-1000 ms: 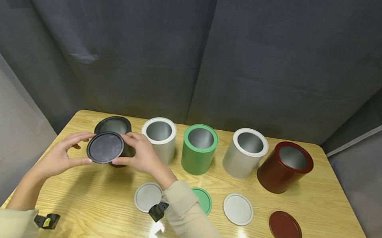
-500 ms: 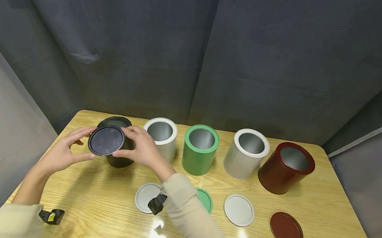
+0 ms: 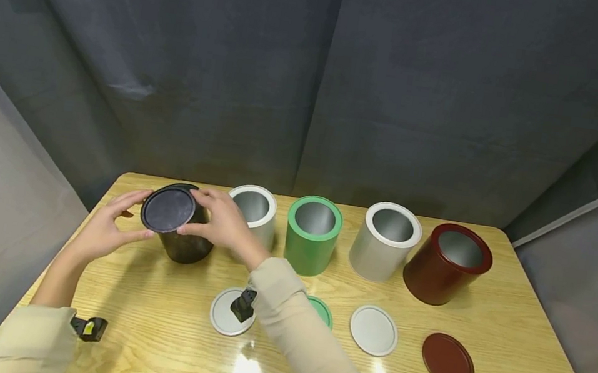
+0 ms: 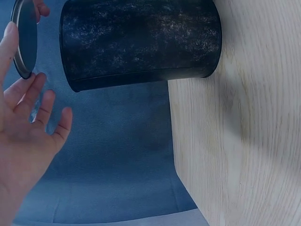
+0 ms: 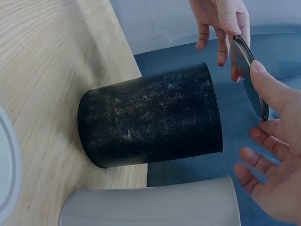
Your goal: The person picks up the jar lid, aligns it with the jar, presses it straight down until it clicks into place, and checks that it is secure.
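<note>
Now the round black metal-looking lid has moved over the mottled black cylindrical can, seemingly near-aligned, not on yet; my half-open left hand and right hand pinch the lid's edge.

Looks like coated metal on the black cylindrical can, mottled with pale, rough-looking scuffs. Reads matt and faintly dusty across the round black lid, with a silvery band near the edge in the wrist views. Shows bare silvery metal inside the green cylindrical can, the two white cylindrical cans and the dark red cylindrical can, with smooth paint outside. Appears smooth on the flat round green lid, white lids and dark red lid. Has pale yellow wood grain and glossy highlights on the desk. Hangs as matt, softly creased cloth in the dark grey curtain. Wrinkles as plain cloth in the beige sleeves.
</note>
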Tool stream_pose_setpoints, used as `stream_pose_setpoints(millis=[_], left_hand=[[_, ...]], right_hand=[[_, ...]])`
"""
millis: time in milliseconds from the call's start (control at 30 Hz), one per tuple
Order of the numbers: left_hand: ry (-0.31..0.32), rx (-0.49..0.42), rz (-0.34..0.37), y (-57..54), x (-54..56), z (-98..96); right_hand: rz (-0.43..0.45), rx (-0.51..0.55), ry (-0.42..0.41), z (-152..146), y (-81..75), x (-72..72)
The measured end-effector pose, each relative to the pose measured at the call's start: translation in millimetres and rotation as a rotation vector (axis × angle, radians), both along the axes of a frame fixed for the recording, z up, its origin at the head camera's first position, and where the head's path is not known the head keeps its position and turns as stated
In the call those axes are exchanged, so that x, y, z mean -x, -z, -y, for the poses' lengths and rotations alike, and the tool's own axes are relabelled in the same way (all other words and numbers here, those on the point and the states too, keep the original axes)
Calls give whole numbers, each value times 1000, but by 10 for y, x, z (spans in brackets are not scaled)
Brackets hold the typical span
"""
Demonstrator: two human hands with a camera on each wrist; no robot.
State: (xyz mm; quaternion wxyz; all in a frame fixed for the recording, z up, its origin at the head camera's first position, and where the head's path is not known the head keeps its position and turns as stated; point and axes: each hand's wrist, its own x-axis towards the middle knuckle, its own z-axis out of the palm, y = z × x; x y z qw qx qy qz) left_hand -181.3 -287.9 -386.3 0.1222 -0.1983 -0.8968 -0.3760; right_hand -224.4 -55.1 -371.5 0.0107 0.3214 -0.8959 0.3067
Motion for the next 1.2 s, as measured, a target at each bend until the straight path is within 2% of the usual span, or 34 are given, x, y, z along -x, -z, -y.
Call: stream_pose_setpoints(millis=[233,467,833,1200], left_hand=[[-2,23,46,22,121,60],[-7,38,79,45,220,94],[12,26,165,70,320,121],[40,24,244,102,373,148]], right_hand=[[-10,-35,-6,39,-7,107],[-29,-113,3,74,1,212],[-57,-185,61,118,91,287],[-45,-224,103,159,115,307]])
